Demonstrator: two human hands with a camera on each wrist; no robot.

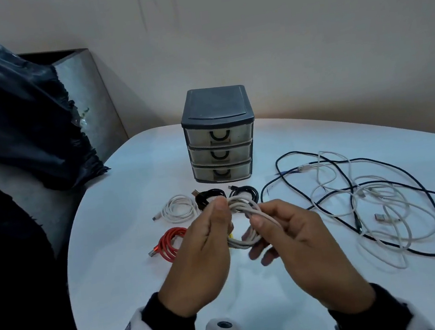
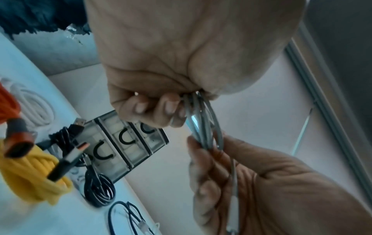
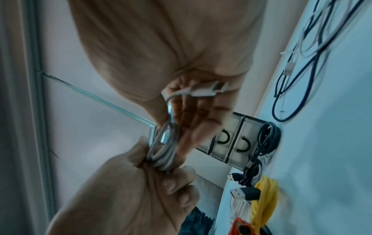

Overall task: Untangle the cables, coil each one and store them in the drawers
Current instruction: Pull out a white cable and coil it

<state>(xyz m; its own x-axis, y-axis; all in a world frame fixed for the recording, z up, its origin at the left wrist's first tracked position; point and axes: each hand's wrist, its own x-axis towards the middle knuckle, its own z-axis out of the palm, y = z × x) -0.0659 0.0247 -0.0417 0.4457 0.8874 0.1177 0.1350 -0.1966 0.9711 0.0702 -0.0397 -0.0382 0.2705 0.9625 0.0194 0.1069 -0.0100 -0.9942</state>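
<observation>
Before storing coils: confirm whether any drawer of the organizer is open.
No: all three drawers of the drawer organizer sit flush and closed in the head view.

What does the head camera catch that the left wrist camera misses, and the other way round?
Only the head view shows the loose tangle of white and dark cables on the right of the table, and the drawer unit's dark top.

Only the left wrist view shows the yellow coiled cable clearly, with a black plug lying over it.

Both show the left hand and right hand gripping the white coil, the three closed drawers, and the red coiled cable.
</observation>
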